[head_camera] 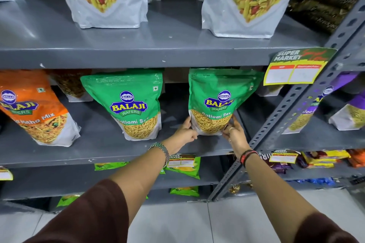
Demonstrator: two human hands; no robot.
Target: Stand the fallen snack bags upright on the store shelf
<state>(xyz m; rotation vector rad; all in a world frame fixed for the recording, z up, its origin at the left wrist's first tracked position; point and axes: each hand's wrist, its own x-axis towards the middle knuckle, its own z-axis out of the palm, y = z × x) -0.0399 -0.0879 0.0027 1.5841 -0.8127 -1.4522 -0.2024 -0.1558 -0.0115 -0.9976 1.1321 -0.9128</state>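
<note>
Dark maroon sleeves (94, 215) reach up from the foot of the frame as a person sets a green Ratlami Sev bag (219, 100) on its base on the grey middle shelf (122, 152), just right of centre. Left hand (185, 131) cups the bag's lower left corner, fingers curled against the side; right hand (234, 134) presses the lower right corner, a ring showing on one finger, so that the bottom is squeezed between the two. At nine o'clock from it a second green bag (132, 102) stands alone, and further to nine o'clock an orange mix bag (37, 108) leans a little.

Judging by its look, the pouch is light, filled with loose brittle strands that would crush under a hard squeeze; its glossy film seems slippery and soft, with the upper half slack and prone to flop. Holding low at both bottom corners, as here, appears the surest grip, letting the flat gusset settle on the shelf. At one o'clock hangs a yellow price tag (296, 69) on the upper shelf edge.
</note>
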